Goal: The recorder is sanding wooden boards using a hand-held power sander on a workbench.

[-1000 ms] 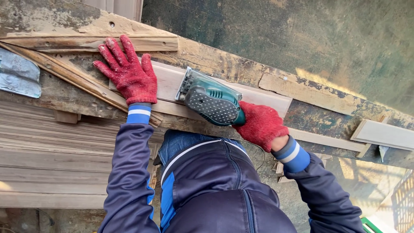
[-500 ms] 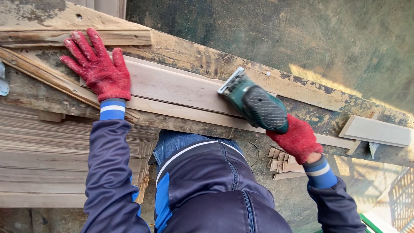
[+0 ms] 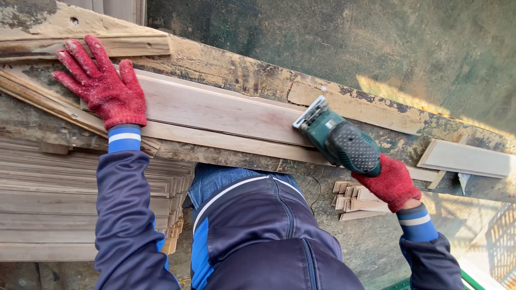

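The left hand (image 3: 102,86), red-gloved with fingers spread flat, presses the near end of a pale plank (image 3: 215,110) on the worn surface (image 3: 236,72). The plank's long axis runs left to right, sloping downward. At its far end the right hand (image 3: 391,182) grips a green sander (image 3: 338,138). Stacked boards (image 3: 64,204) lie lower left, small offcuts (image 3: 355,200) beneath the right hand.

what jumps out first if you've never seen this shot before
The red-gloved hands stand out: the left hand lies flat on the left end of a pale wooden plank, while the right hand grips a green power sander at the plank's right end. Below left sits a stack of thin wood strips.
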